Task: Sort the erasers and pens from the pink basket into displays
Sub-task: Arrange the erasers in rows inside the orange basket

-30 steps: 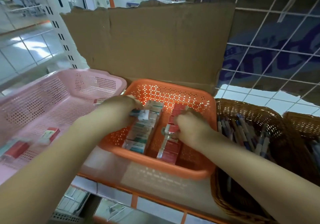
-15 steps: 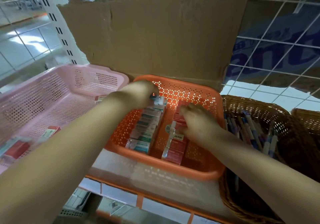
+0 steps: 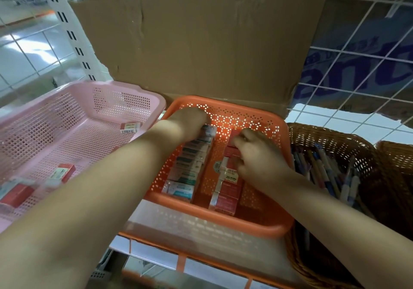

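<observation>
An orange basket [image 3: 263, 227] holds two rows of boxed erasers: a green-and-white row [image 3: 192, 161] on the left and a red row [image 3: 226, 193] on the right. My left hand [image 3: 190, 123] rests at the far end of the green row, fingers closed on an eraser there. My right hand [image 3: 257, 154] presses on the far part of the red row; I cannot tell whether it grips one. The pink basket [image 3: 73, 92] at left holds a few loose erasers: one at the back [image 3: 130, 127], a red one [image 3: 63, 172] and another red one [image 3: 15, 193] near the front.
A wicker basket [image 3: 335, 141] of pens [image 3: 328, 172] stands right of the orange basket, with a second wicker basket [image 3: 397, 154] beyond it. A cardboard sheet [image 3: 201, 42] stands behind. White wire grid [image 3: 368, 49] backs the shelf, whose orange front edge [image 3: 181, 259] lies below.
Both hands have slid farther back along their eraser rows toward the orange basket's rear wall. The camera has come closer.
</observation>
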